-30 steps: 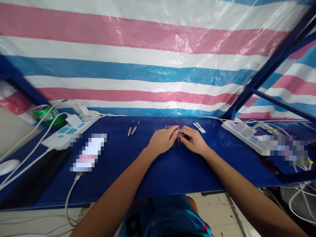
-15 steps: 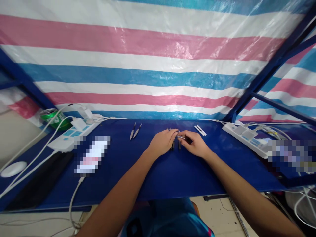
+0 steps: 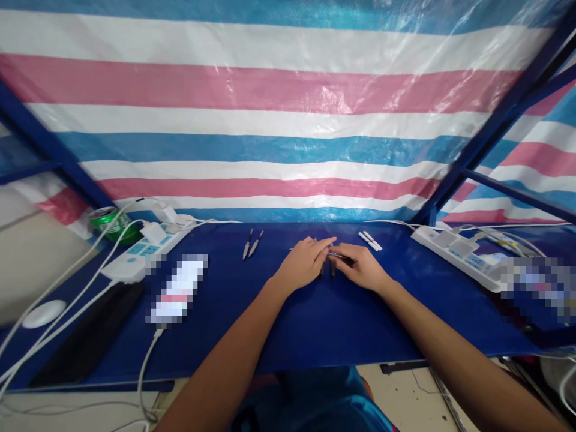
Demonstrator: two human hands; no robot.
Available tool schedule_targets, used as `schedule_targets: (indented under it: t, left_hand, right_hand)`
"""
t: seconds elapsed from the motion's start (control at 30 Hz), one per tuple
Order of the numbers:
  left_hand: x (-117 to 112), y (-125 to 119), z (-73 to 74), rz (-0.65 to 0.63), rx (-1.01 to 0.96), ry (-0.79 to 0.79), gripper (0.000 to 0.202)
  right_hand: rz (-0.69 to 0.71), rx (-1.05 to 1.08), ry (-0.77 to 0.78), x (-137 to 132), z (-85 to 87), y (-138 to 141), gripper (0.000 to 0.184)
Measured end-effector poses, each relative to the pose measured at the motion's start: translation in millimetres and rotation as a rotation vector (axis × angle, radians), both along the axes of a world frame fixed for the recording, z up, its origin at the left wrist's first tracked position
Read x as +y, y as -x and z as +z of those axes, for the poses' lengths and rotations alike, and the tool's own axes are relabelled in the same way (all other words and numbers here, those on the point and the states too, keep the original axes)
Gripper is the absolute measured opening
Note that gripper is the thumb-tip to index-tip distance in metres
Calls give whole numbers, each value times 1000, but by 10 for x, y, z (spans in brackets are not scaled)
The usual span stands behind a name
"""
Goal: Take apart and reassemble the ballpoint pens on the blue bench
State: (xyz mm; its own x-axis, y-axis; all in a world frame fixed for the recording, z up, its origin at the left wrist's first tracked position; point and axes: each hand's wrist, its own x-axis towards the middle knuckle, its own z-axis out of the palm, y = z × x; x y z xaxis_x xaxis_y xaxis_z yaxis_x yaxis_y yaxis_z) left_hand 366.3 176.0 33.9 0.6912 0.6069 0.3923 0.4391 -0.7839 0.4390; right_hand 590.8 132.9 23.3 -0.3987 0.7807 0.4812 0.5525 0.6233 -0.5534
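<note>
Both my hands meet at the middle of the blue table (image 3: 315,318). My left hand (image 3: 303,264) is curled, fingertips pinched on a small part I cannot make out. My right hand (image 3: 362,268) is closed round a thin dark pen-like piece (image 3: 339,257) that points left toward the left fingertips. Two short dark pieces (image 3: 327,270) stand or lie just under the fingers. Two slim dark pens (image 3: 252,243) lie to the left, and two white tubes (image 3: 370,240) lie to the right, both untouched.
A white power strip (image 3: 144,249) with plugs and a green can (image 3: 110,221) sit at the far left, with a blurred phone (image 3: 177,288), a black pad (image 3: 90,333) and a white puck (image 3: 44,313). Another power strip (image 3: 463,257) lies right. A striped tarp hangs behind.
My hands stay together at the same spot, fingers shifting slightly on the small parts. The camera has tilted a little, so everything sits lower and rightward in view.
</note>
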Motion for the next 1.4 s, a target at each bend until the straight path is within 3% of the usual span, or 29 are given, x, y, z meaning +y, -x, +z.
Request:
schedule_targets:
  t: [0.37, 0.5, 0.73, 1.2, 1.4]
  left_hand:
    - [-43, -57, 15, -3, -47, 69, 59]
    - [-54, -54, 5, -74, -52, 57, 58]
    - [-84, -17, 86, -84, -83, 78, 57]
    - [-138, -58, 86, 6, 2, -13, 63]
    - [-101, -48, 82, -86, -166, 105, 65]
  right_hand:
    - [-10, 57, 36, 21, -2, -64, 24]
    - [43, 92, 117, 28, -15, -49, 20]
    - [41, 264, 214, 29, -31, 6, 26]
    - [12, 244, 107, 54, -38, 38, 23]
    - [32, 463, 271, 30, -38, 114, 30]
